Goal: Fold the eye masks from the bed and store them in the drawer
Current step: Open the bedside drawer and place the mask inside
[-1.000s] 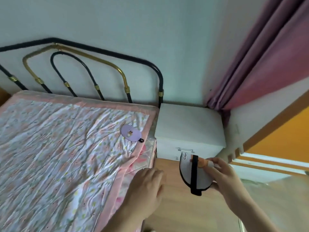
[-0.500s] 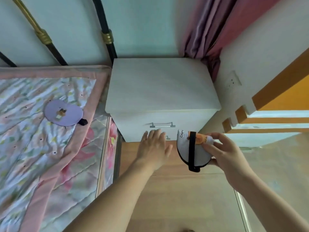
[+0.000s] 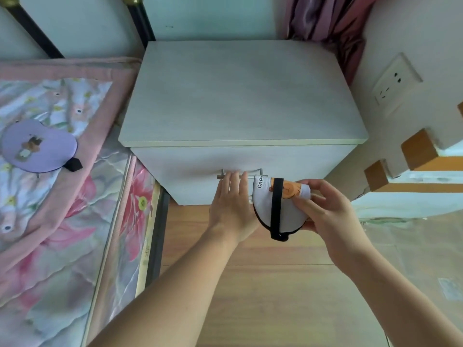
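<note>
My left hand (image 3: 231, 204) reaches the drawer's handle (image 3: 241, 174), fingers extended over the bar, not visibly curled — ready to pull, I judge. My right hand (image 3: 323, 211) pinches the folded white eye mask (image 3: 278, 206) just beside it, ready to drop in. The drawer (image 3: 240, 171) looks closed; a purple mask (image 3: 37, 146) waits on the bed (image 3: 62, 221).

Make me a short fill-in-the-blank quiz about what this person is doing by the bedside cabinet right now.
1. The right hand holds a folded white eye mask with a ____ strap.
2. The left hand reaches for the drawer's metal ____.
3. The purple eye mask lies on the ____.
4. The drawer is ____.

Missing words: black; handle; bed; closed
</note>
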